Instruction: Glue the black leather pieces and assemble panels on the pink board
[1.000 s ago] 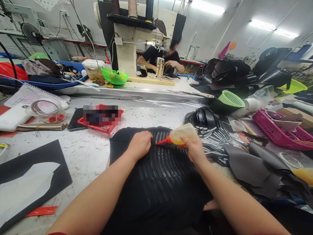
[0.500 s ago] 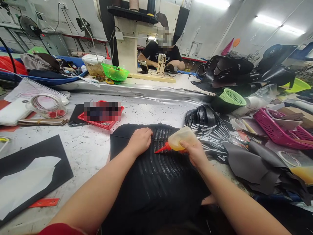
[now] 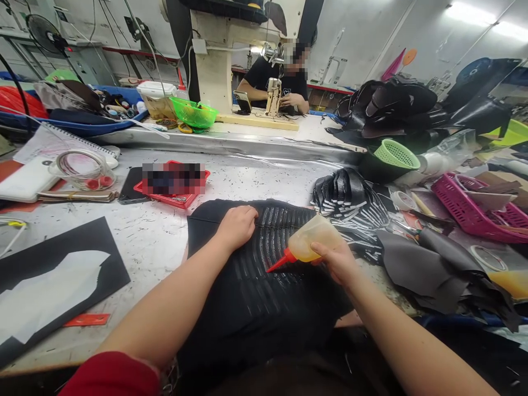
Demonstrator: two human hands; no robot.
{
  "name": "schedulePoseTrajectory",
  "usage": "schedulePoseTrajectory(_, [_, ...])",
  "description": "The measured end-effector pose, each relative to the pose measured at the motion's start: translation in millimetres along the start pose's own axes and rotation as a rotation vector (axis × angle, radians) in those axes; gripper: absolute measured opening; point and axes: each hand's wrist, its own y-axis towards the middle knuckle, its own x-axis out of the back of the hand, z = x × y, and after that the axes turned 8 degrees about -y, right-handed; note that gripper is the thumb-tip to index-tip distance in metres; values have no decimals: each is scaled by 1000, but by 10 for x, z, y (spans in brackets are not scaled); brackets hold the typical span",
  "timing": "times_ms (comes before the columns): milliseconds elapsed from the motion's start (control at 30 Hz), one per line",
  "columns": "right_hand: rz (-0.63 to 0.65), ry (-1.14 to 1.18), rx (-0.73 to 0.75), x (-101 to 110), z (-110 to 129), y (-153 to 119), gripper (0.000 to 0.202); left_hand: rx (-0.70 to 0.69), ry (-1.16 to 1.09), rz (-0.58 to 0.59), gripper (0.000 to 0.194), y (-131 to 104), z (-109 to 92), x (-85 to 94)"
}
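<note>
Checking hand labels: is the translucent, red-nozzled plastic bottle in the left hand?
No, the right hand grips the bottle over the black sheet.

You face pale walls [image 3: 358,33], with bright tube lights [image 3: 471,14] slanting across your upper right. Before you spreads a whitish, dark-flecked bench [image 3: 243,175], a silvery metal strip [image 3: 231,143] running along its far side. Beyond that rises a cream sewing machine [image 3: 211,71]; farther left you see a red-edged table [image 3: 124,51] and a dark fan [image 3: 43,34]
</note>
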Motion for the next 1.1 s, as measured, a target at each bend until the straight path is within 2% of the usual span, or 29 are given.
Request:
schedulePoseTrajectory(267, [10, 3, -15, 39, 103, -88, 48, -7, 11, -4, 21, 16, 10, -20])
schedulePoseTrajectory(800, [64, -74, 64, 308, 26, -271, 46, -7, 12, -14, 22, 39, -5, -23])
schedulePoseTrajectory(1100, [45, -4, 17, 452, -9, -387, 47, 0, 0, -7, 23, 39, -13, -14])
